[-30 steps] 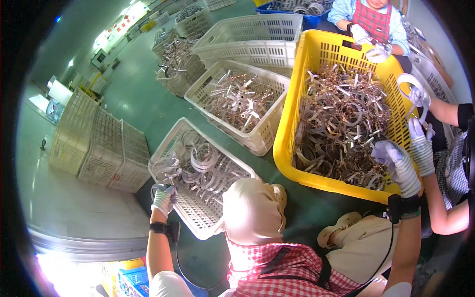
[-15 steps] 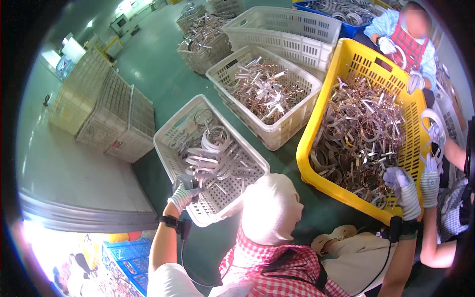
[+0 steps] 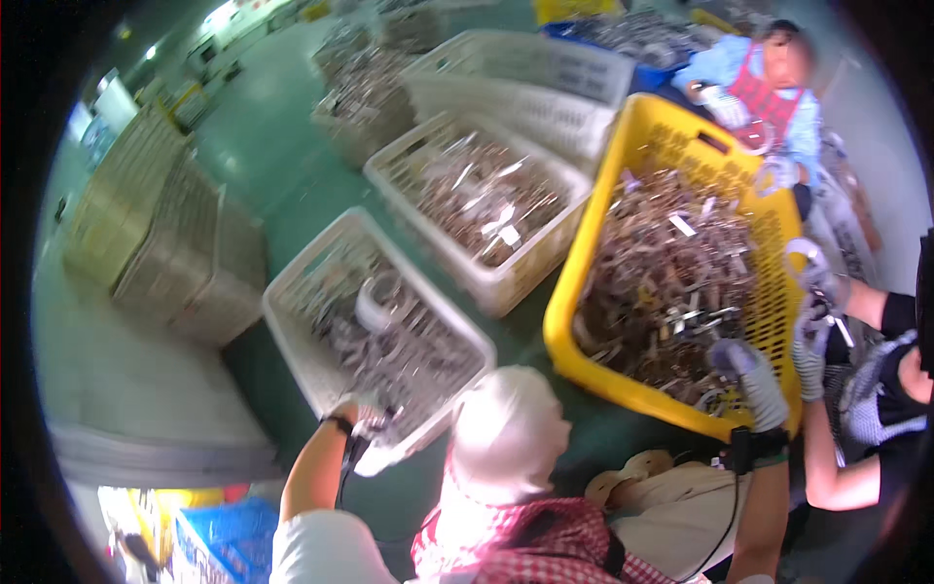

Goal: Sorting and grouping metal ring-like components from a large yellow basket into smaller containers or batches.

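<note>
My left hand [image 3: 366,415], in a pale glove, reaches over the near left rim of the white perforated basket [image 3: 300,343]. Motion smears its fingers, so what they hold, if anything, is unclear. Inside that basket lie grey metal parts and a pale ring-shaped piece [image 3: 382,300]. My right hand [image 3: 751,378], in a striped knit glove, hangs over the near right corner of the yellow basket [image 3: 562,326]. Its fingers bend down towards the tangled metal pieces [image 3: 671,282]; their tips are not clear enough to show a grip. A small ring lies close below them.
Beyond the white basket stands another white basket [image 3: 381,175] of metal parts, with stacked crates behind. Grey crates [image 3: 185,258] line the left. At the right, a co-worker's gloved hands [image 3: 809,341] handle pale rings; another person [image 3: 778,92] sits at the far right.
The whole view has shifted, so the baskets appear further left and lower. My left hand has dropped lower against the basket and is blurred. My right hand stays over the yellow basket's corner.
</note>
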Demonstrator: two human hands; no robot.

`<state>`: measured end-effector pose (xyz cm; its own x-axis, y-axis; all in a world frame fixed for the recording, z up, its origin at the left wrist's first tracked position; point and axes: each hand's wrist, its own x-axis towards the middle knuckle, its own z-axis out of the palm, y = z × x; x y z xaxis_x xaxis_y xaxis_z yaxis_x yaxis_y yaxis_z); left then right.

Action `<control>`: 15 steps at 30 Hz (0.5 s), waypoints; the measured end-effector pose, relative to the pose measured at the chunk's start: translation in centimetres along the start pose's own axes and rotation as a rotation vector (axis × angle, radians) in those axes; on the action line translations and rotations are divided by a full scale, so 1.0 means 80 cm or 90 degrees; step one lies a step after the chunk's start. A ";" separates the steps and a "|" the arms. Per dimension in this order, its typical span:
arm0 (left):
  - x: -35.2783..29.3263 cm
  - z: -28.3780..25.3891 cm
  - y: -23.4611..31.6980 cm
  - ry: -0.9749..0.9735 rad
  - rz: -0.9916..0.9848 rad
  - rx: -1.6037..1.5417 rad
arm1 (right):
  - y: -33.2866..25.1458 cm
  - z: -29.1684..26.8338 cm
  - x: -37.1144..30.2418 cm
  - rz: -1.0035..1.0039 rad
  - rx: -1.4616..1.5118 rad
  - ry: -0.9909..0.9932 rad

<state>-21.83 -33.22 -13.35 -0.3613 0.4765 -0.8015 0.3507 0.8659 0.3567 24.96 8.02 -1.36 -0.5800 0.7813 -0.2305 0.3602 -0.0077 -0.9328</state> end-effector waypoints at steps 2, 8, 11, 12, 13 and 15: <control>0.031 -0.027 0.048 0.046 0.090 0.012 | -0.006 0.012 0.008 0.009 -0.021 -0.066; 0.122 -0.045 0.154 0.111 0.343 0.035 | 0.043 -0.001 0.034 -0.026 0.069 -0.104; 0.143 -0.056 0.100 0.149 0.374 0.021 | 0.020 0.002 0.019 0.031 0.165 -0.094; 0.148 -0.059 0.076 0.160 0.379 0.015 | 0.018 0.002 0.014 0.032 0.162 -0.098; 0.152 -0.061 0.050 0.170 0.382 0.009 | 0.015 0.000 0.010 0.030 0.168 -0.091; 0.152 -0.066 -0.001 0.189 0.372 -0.004 | 0.008 -0.001 0.010 0.025 0.058 -0.079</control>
<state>-30.84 -26.66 -20.60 -0.3358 0.8898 -0.3090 0.5571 0.4521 0.6966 24.75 8.70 -2.10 -0.6545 0.6963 -0.2946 0.3198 -0.0981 -0.9424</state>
